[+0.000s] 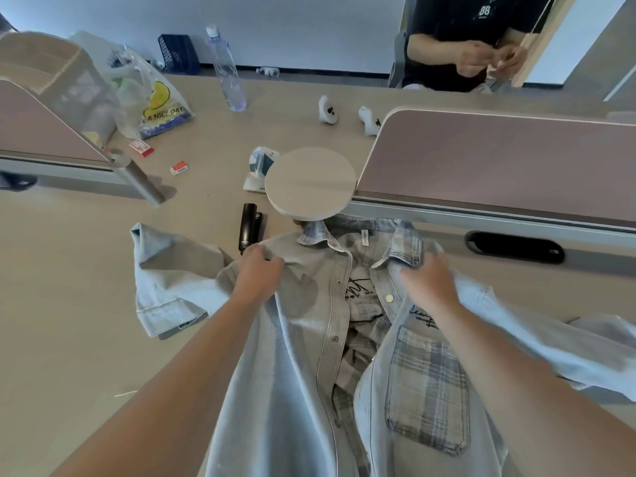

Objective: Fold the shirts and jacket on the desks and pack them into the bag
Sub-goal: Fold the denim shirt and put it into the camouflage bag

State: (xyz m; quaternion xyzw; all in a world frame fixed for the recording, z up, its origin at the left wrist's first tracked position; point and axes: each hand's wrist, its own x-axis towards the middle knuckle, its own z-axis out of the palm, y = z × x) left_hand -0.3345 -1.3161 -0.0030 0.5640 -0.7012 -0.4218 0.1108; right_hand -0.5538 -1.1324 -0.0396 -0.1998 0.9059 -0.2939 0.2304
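Note:
A light blue denim jacket (296,366) with a plaid collar and a plaid chest pocket lies front up and unbuttoned on the desk, collar away from me. One sleeve spreads out to the left, the other to the right. My left hand (256,270) grips the jacket's left shoulder. At the right shoulder, beside the collar, my right hand (432,278) grips the cloth. A clear plastic bag (151,98) with a yellow print lies at the far left of the desk.
A black stapler (249,228) lies just beyond my left hand. A round disc (309,184) on a post stands over the collar. A water bottle (227,70), two white socks (328,110), small red boxes (141,148) and desk dividers (499,160) are further off. A person sits opposite.

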